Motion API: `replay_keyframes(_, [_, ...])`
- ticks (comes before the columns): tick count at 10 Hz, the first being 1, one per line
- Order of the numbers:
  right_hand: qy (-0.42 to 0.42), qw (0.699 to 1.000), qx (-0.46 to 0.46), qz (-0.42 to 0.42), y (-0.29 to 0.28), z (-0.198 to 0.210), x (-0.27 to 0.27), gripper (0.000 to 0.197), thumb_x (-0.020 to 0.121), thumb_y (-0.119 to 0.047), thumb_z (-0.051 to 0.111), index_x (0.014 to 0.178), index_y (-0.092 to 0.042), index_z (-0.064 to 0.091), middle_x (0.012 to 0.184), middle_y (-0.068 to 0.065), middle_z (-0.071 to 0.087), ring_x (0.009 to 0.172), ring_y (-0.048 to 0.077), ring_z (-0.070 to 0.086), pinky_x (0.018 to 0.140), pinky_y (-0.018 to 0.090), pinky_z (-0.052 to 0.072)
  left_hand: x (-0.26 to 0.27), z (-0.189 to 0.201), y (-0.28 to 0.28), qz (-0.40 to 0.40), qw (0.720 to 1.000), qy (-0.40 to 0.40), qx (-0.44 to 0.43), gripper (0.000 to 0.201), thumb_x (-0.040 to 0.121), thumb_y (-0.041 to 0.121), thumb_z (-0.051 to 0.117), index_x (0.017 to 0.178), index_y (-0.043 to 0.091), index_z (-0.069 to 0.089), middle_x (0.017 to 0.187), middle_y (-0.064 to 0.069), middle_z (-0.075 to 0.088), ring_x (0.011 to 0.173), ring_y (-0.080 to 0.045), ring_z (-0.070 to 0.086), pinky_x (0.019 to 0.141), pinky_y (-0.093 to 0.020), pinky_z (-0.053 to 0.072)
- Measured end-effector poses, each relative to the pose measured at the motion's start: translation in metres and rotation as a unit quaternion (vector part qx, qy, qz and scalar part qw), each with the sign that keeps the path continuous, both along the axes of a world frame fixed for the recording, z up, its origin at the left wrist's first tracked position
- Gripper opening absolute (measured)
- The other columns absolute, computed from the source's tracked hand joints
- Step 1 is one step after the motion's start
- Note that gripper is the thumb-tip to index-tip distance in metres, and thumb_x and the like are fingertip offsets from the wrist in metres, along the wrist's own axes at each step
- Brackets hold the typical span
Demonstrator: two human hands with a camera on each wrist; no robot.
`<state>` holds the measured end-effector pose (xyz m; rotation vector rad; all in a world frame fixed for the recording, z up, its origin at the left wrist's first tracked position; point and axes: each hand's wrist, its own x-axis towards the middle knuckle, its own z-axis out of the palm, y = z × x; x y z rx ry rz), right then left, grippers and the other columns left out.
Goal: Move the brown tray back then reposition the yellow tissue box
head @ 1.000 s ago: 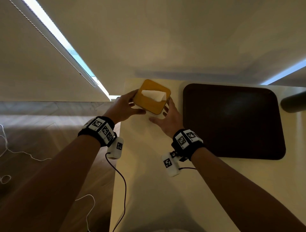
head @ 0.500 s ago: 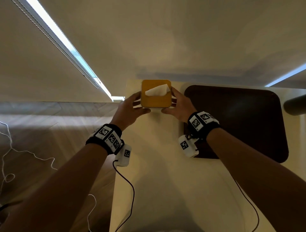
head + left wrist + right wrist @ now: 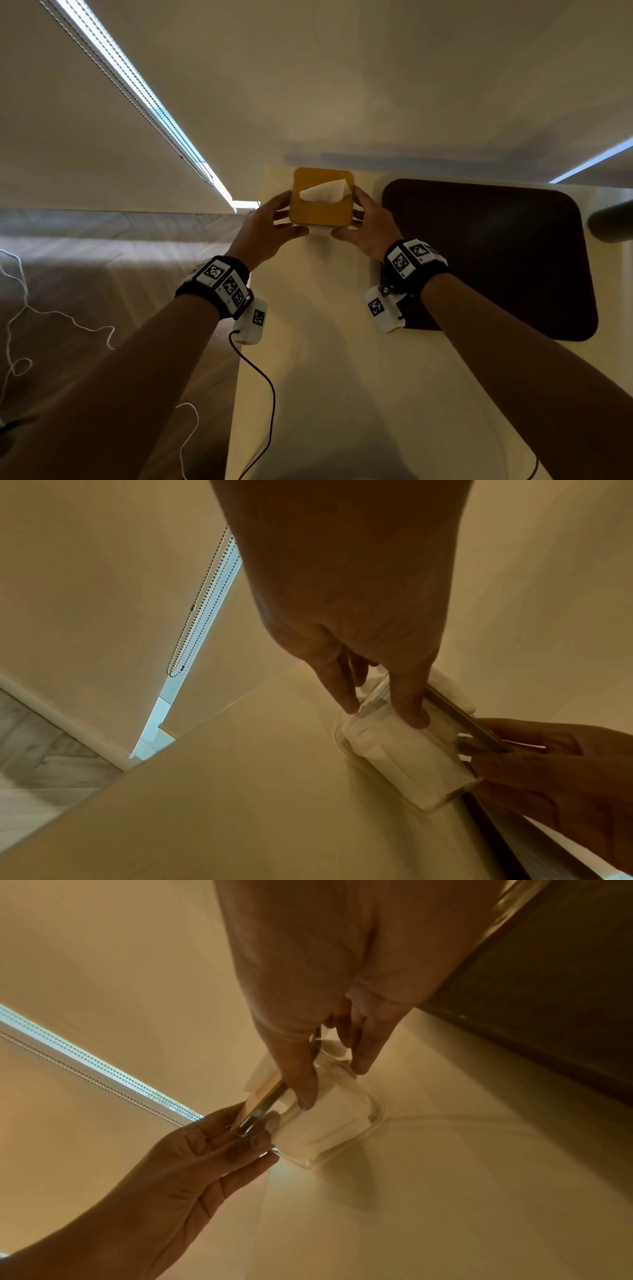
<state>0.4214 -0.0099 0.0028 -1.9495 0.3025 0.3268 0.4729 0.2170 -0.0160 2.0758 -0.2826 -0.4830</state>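
A: Cream table nearest, then both wrists. Grip state?

B: left hand and right hand clamp the tissue box from opposite sides, thumbs on the near face, fingers curled round its clear walls.

A: Box location?

B: Far left corner of the table, square to the edges, brown tray just beside it on the right, not touching as far as I can tell. Box sits dead centre between the hands; neither nearer. Looks about placed, I'd say.
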Motion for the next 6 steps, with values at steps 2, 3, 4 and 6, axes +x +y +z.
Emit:
replay_keyframes(2, [0.0, 1.0, -0.003, 0.004, -0.0013, 0.0011, 0.0001, 0.093, 0.074, -0.015, 0.083, 0.149, -0.022, 0.027, 0.147, 0.003, 0.045, 0.126, 0.021, 0.051, 0.088, 0.02, 0.045, -0.0023, 0.0039, -0.001, 0.006, 1.0, -0.001, -0.003, 0.078, 0.078, 0.019, 0.085, 0.146, 0.021, 0.048, 0.126, 0.01, 0.062, 0.11, 0.0, 0.06, 0.078, 0.004, 0.042])
replay_keyframes(3, [0.0, 1.0, -0.008, 0.01, -0.0017, 0.0015, 0.0004, 0.093, 0.075, -0.015, 0.082, 0.149, -0.022, 0.027, 0.148, 0.002, 0.043, 0.127, 0.019, 0.05, 0.081, 0.01, 0.045, -0.0043, 0.0041, -0.0011, 0.007, 1.0, -0.006, -0.003, 0.078, 0.078, 0.022, 0.085, 0.147, 0.021, 0.047, 0.129, 0.008, 0.063, 0.112, -0.002, 0.061, 0.079, 0.003, 0.043])
replay_keyframes(4, [0.002, 1.0, -0.006, 0.011, -0.0022, -0.0023, 0.0013, 0.095, 0.074, -0.016, 0.083, 0.15, -0.021, 0.026, 0.148, 0.003, 0.043, 0.128, 0.021, 0.05, 0.087, 0.017, 0.046, -0.0044, 0.0001, -0.0013, 0.006, 1.0, -0.007, -0.011, 0.079, 0.079, 0.024, 0.084, 0.148, 0.021, 0.046, 0.135, 0.003, 0.063, 0.117, -0.006, 0.062, 0.08, 0.001, 0.044])
replay_keyframes(6, [0.033, 0.996, -0.08, 0.013, -0.0009, -0.0028, -0.0053, 0.112, 0.07, -0.027, 0.085, 0.154, -0.017, 0.012, 0.154, 0.006, 0.034, 0.137, 0.023, 0.039, 0.109, 0.044, 0.038, -0.0108, -0.0019, -0.0005, 0.015, 0.999, 0.039, -0.028, 0.092, 0.077, 0.034, 0.084, 0.153, 0.02, 0.034, 0.149, -0.003, 0.052, 0.129, -0.016, 0.056, 0.088, -0.013, 0.049])
